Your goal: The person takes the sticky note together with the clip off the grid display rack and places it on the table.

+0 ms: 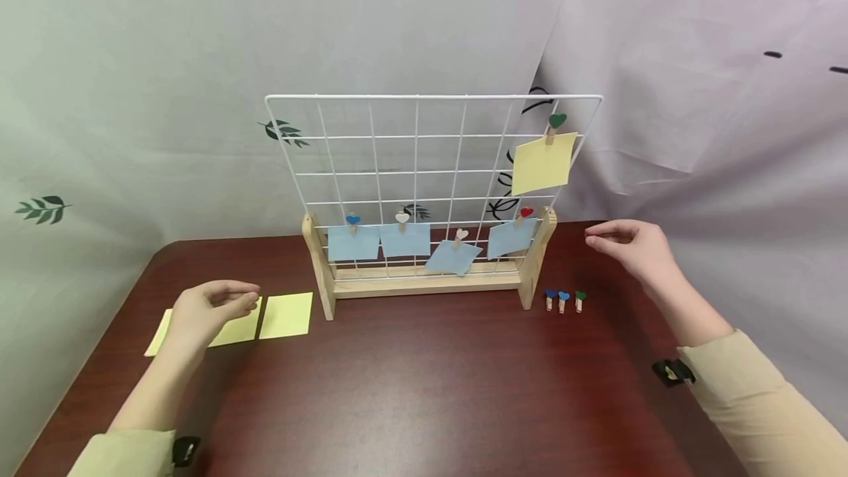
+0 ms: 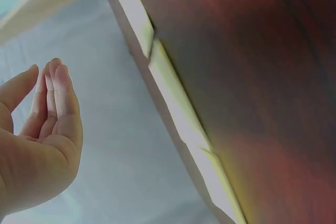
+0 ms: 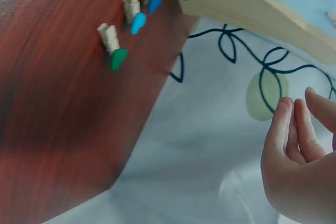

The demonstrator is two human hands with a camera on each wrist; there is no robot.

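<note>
My left hand (image 1: 205,309) hovers over a row of yellow paper notes (image 1: 286,315) on the left of the table, its fingers loosely bent and nothing between them. In the left wrist view its thumb stands apart from the fingertips. Off the right side of a white wire grid (image 1: 416,137), my right hand (image 1: 632,243) is raised, relaxed and without anything in it. Below it on the table lie three small wooden clothespins with hearts: dark blue (image 1: 550,300), light blue (image 1: 562,302) and green (image 1: 579,302). Part of the yellow notes is hidden behind my left hand.
The grid leans back in a wooden stand (image 1: 424,287). Several blue notes (image 1: 353,244) hang low on it from heart clothespins; one yellow note (image 1: 543,165) hangs at upper right from a green-heart clothespin (image 1: 556,124). A pale cloth (image 1: 411,20) rises behind the dark red table (image 1: 424,389).
</note>
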